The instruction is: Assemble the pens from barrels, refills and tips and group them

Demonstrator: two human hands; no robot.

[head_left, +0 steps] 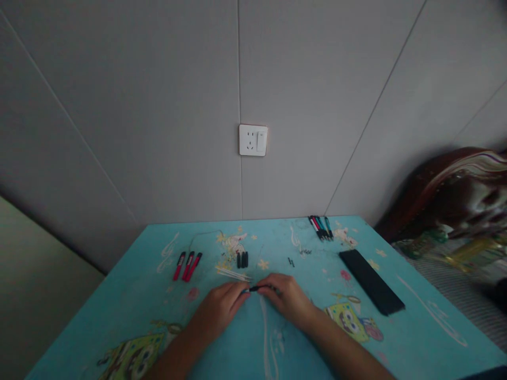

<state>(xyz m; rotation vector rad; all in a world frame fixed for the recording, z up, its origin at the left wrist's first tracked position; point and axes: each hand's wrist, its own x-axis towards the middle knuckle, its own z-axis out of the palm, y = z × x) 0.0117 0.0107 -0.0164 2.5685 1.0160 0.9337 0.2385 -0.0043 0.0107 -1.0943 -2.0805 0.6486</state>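
My left hand is closed on the blue end of a pen held level just above the table's middle. My right hand pinches the pen's black end, so the dark middle shows between the two sets of fingertips. Fingers hide both ends of it. Right behind the hands lie several thin white pen refills. Beyond these stand out 3 short black pen parts, side by side. To the left are 3 red pen barrels with black ends.
Several pens lie together at the back right. Two tiny dark pieces and several small metallic bits sit behind my right hand. A long black case lies on the right of the blue patterned tablecloth. A wall with a socket closes the back.
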